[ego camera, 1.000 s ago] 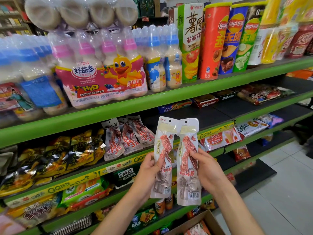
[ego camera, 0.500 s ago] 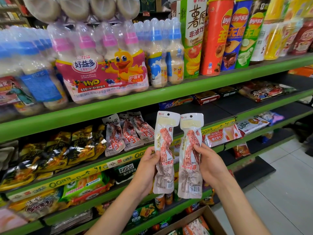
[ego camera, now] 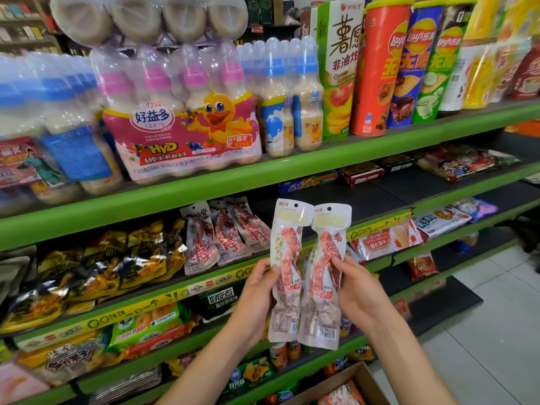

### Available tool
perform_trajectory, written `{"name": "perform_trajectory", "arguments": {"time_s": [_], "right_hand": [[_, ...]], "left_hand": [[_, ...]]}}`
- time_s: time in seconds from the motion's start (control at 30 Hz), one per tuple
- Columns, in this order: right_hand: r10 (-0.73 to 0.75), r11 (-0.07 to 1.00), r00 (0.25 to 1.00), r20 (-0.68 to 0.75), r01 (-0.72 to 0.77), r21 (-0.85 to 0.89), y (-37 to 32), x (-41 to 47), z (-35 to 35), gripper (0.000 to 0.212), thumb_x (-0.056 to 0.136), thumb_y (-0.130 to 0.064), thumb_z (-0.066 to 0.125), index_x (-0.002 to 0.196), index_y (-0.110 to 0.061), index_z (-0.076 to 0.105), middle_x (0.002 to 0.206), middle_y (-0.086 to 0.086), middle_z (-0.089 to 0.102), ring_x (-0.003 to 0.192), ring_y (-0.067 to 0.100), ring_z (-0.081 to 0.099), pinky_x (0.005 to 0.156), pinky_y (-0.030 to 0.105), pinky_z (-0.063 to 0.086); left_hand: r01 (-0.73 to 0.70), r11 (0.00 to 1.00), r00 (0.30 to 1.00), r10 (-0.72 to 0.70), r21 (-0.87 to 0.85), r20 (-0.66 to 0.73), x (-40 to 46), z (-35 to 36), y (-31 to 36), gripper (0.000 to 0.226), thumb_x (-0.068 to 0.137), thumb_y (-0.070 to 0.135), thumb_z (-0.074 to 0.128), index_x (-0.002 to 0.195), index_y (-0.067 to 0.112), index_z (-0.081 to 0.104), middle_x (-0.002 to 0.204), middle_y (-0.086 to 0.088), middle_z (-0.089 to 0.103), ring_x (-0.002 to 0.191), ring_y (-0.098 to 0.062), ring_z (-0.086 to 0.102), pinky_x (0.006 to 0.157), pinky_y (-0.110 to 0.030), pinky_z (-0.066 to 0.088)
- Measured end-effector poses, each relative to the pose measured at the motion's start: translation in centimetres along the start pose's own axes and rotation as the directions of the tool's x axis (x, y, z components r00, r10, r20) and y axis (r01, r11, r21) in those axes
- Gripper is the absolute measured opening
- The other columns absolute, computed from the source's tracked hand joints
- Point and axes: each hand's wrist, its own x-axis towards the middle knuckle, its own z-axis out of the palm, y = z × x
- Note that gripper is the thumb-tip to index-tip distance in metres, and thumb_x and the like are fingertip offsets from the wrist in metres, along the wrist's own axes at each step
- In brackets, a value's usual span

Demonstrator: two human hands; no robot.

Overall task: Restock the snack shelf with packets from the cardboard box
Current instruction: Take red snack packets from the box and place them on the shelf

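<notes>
green shelf unit (ego camera: 292, 168), tiered | top tier: shrink-wrapped yogurt-drink bottle packs (ego camera: 181, 124), Lay's chip tubes (ego camera: 380, 77) upright, cup drinks at right | second tier: black-gold snack bags (ego camera: 96, 267), three white-red meat packets (ego camera: 225, 235) leaning, wafer biscuit pack (ego camera: 385, 241) | lower tiers: green biscuit packs (ego camera: 146, 325) | tiled floor (ego camera: 482, 346): cardboard box (ego camera: 362, 375)

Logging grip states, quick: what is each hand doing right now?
Left hand: holds the left meat snack packet.
Right hand: holds the right meat snack packet.

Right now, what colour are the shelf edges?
Green shelf edges, clearest in the head view.
</notes>
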Motion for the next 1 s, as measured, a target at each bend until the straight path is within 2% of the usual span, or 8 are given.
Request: {"name": "perform_trajectory", "arguments": {"time_s": [0.13,0.27,0.4,0.5,0.6,0.73,0.93,1.0], "right_hand": [[0.032,0.999,0.994,0.102,-0.029,-0.031,0.7,-0.3,1.7,0.043,0.098,-0.038,0.048,0.129,-0.014,0.066,0.129,0.017,0.067,0.118,0.032,0.065,0.084,0.04,0.059],[0.082,0.997,0.979,0.188,-0.083,-0.003,0.2,-0.6,1.7,0.043,0.098,-0.034,0.043,0.131,-0.016,0.065,0.135,0.018,0.062,0.122,0.033,0.062,0.088,0.042,0.057],[0.109,0.986,0.972,0.207,-0.079,-0.149,0.2,-0.2,1.6,0.039,0.1,-0.03,0.054,0.139,-0.035,0.056,0.132,0.01,0.066,0.118,0.029,0.065,0.084,0.043,0.058],[0.085,0.948,0.984,0.158,-0.031,-0.316,0.6,0.3,2.3,0.052,0.088,-0.033,0.07,0.134,-0.05,0.055,0.124,0.005,0.071,0.111,0.026,0.069,0.085,0.043,0.058],[0.052,0.949,0.989,0.136,-0.006,-0.314,1.0,1.5,3.1,0.062,0.08,-0.026,0.075,0.136,-0.045,0.054,0.12,0.0,0.073,0.109,0.025,0.071,0.081,0.039,0.06],[0.003,0.902,0.996,0.091,0.037,-0.431,0.6,4.4,3.8,0.055,0.094,-0.011,0.065,0.137,-0.041,0.05,0.116,-0.003,0.074,0.1,0.024,0.073,0.079,0.044,0.06],[-0.149,0.597,0.988,0.039,0.121,-0.793,-2.7,11.7,5.9,0.07,0.079,0.0,0.077,0.138,-0.02,0.047,0.107,-0.003,0.067,0.076,0.008,0.067,0.057,0.017,0.048],[-0.166,0.502,0.983,0.079,0.153,-0.851,-3.2,14.1,6.8,0.072,0.076,-0.003,0.081,0.138,-0.017,0.049,0.119,0.003,0.065,0.087,0.011,0.064,0.066,0.02,0.049]], "left_hand": [[-0.078,0.958,0.996,0.062,0.277,0.066,-0.1,1.4,-0.2,0.029,0.103,0.045,0.044,0.128,0.052,0.057,0.125,0.022,0.067,0.116,0.001,0.062,0.099,-0.034,0.048],[0.011,0.961,0.995,-0.037,0.276,0.092,0.4,1.1,0.3,0.045,0.101,0.056,0.041,0.144,0.044,0.047,0.143,0.022,0.054,0.134,-0.002,0.048,0.117,-0.044,0.035],[0.022,0.971,0.978,-0.07,0.238,0.195,0.6,-0.1,1.0,0.035,0.106,0.034,0.043,0.134,0.051,0.054,0.132,0.015,0.065,0.121,-0.008,0.062,0.102,-0.036,0.05],[-0.009,0.954,0.983,-0.047,0.301,0.178,0.3,-0.3,1.7,0.038,0.095,0.047,0.06,0.128,0.064,0.051,0.129,0.018,0.065,0.115,-0.004,0.065,0.092,-0.022,0.053],[-0.036,0.951,0.993,0.0,0.306,0.116,0.6,-0.2,1.5,0.06,0.084,0.058,0.069,0.138,0.06,0.042,0.136,0.007,0.057,0.117,-0.011,0.065,0.098,-0.034,0.055],[-0.082,0.946,0.994,0.101,0.313,-0.047,1.7,-0.6,2.4,0.034,0.096,0.033,0.064,0.127,0.047,0.056,0.128,0.021,0.056,0.099,0.011,0.065,0.078,-0.015,0.057],[0.015,0.902,0.956,0.114,0.432,-0.27,5.2,-2.9,4.3,0.035,0.101,0.015,0.056,0.132,0.032,0.055,0.097,0.023,0.056,0.063,0.005,0.045,0.053,-0.011,0.037],[0.042,0.884,0.946,0.114,0.465,-0.302,6.3,-3.2,5.1,0.039,0.101,0.008,0.053,0.134,0.028,0.055,0.095,0.02,0.057,0.058,-0.002,0.044,0.047,-0.014,0.035]]}}
